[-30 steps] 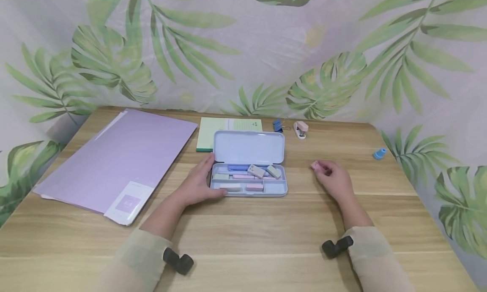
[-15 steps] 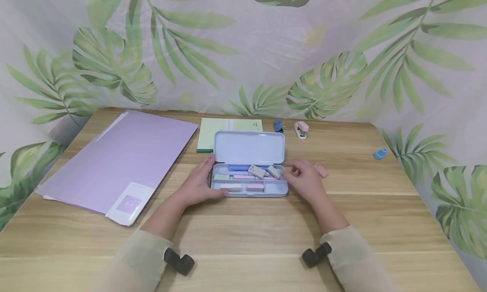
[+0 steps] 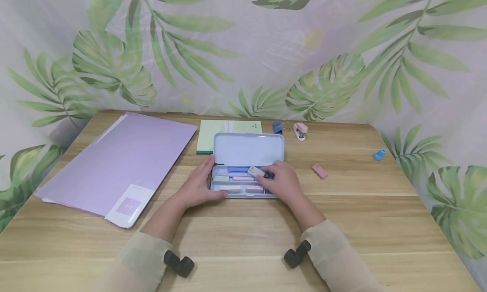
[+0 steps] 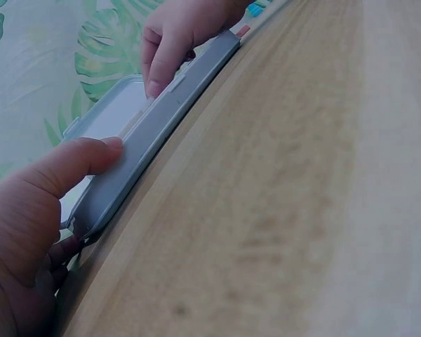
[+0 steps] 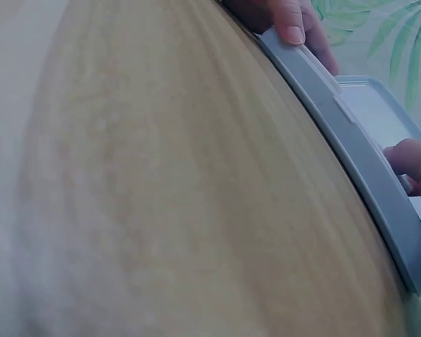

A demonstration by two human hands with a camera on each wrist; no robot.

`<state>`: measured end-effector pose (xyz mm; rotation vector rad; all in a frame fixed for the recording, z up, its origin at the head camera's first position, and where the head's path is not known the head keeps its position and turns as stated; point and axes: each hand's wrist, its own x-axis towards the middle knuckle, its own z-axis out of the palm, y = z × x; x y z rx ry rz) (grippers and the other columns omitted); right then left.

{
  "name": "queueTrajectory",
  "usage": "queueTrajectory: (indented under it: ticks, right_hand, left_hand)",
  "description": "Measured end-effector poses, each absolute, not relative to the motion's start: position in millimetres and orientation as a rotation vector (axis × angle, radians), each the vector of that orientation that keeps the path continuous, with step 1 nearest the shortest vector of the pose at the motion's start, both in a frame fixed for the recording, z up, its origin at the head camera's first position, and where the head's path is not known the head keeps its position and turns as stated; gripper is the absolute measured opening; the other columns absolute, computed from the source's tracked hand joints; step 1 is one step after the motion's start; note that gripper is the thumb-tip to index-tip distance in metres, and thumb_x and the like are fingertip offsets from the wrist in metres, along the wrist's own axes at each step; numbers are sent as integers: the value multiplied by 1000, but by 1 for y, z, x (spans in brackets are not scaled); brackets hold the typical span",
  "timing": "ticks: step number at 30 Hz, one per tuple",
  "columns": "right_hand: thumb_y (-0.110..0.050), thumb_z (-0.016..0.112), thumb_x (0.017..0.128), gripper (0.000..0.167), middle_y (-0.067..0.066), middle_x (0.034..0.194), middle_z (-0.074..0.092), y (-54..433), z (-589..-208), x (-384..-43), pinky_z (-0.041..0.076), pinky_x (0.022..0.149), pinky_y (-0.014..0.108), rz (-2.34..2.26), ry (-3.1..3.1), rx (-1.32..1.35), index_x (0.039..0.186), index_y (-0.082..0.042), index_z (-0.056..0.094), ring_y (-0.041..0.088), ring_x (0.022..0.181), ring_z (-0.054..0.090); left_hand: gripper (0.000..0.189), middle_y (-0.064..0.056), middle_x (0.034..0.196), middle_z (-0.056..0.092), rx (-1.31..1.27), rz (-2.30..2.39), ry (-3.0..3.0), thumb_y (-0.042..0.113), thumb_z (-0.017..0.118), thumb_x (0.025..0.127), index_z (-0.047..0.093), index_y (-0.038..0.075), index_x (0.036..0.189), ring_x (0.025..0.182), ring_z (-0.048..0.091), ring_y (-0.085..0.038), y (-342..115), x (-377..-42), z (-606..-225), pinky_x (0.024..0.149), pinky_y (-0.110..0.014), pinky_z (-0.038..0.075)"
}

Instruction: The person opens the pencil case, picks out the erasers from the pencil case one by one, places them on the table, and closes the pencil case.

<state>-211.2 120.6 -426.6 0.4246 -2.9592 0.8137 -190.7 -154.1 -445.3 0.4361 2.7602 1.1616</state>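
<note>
An open light-blue pencil case stands on the table, its lid tilted back. My left hand holds its left end, thumb over the front rim, as the left wrist view shows too. My right hand reaches into the right side and pinches a grey-white eraser lying over the pens. Its fingers and palm cover that end of the case. In the front compartment lie a white eraser and a pink eraser. A blue pen and a pink pen lie behind them.
Right of the case lies a loose pink eraser. A blue cone-shaped piece stands farther right. Behind are a green notepad, a blue binder clip and a small pink stapler. A purple folder covers the left side.
My right hand has let go of the pink eraser on the table and moved left into the pencil case, onto the grey-white eraser. My left hand has stayed on the case.
</note>
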Motion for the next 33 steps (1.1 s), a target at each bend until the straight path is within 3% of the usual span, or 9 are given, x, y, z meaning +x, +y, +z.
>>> queueTrajectory:
  ticks: [4,8,11,14,19,29,33]
  right_hand:
    - [-44,69,85,42,2,84,59,132,-424,-210,38,67,28,899,-2897,348,113,-13,75,19,78,49]
    - [-48,68,85,46,8,101,67,166,-422,-210,44,79,37,949,-2855,167,115,-13,73,24,91,57]
    - [-44,69,86,45,12,104,67,204,-423,-210,45,78,37,970,-2794,26,114,-9,73,26,91,58]
    - [-43,68,87,45,13,96,65,242,-427,-209,42,70,31,952,-2733,-79,112,-6,73,24,84,55]
    - [-48,62,91,51,13,99,63,284,-432,-208,38,71,29,915,-2766,-226,116,-5,71,23,86,50]
    - [-51,57,93,56,19,118,62,312,-445,-215,44,86,44,864,-2879,-236,123,-4,67,33,104,57]
    - [-54,55,94,62,18,110,62,311,-444,-213,45,78,39,881,-2894,-250,130,-4,62,30,95,56]
  left_hand:
    - [121,-19,165,9,426,1163,2750,47,81,71,8,3,157,150,13,-42,-154,-190,-446,119,-61,17]
    - [121,-19,165,9,433,1168,2753,47,81,71,9,3,157,150,13,-43,-154,-190,-446,119,-61,18]
    - [120,-19,165,9,435,1159,2754,46,81,71,9,2,157,150,13,-43,-153,-191,-444,119,-61,17]
    - [120,-19,165,8,431,1145,2756,45,81,71,9,1,157,150,12,-43,-154,-190,-441,119,-61,17]
    - [120,-20,164,8,429,1150,2755,45,81,71,9,1,157,150,12,-43,-155,-189,-440,119,-61,16]
    - [120,-19,165,8,432,1165,2745,45,81,72,9,2,157,150,12,-43,-155,-189,-442,119,-61,16]
    - [120,-19,165,9,436,1165,2744,45,81,72,9,2,157,150,12,-42,-153,-189,-442,119,-61,16]
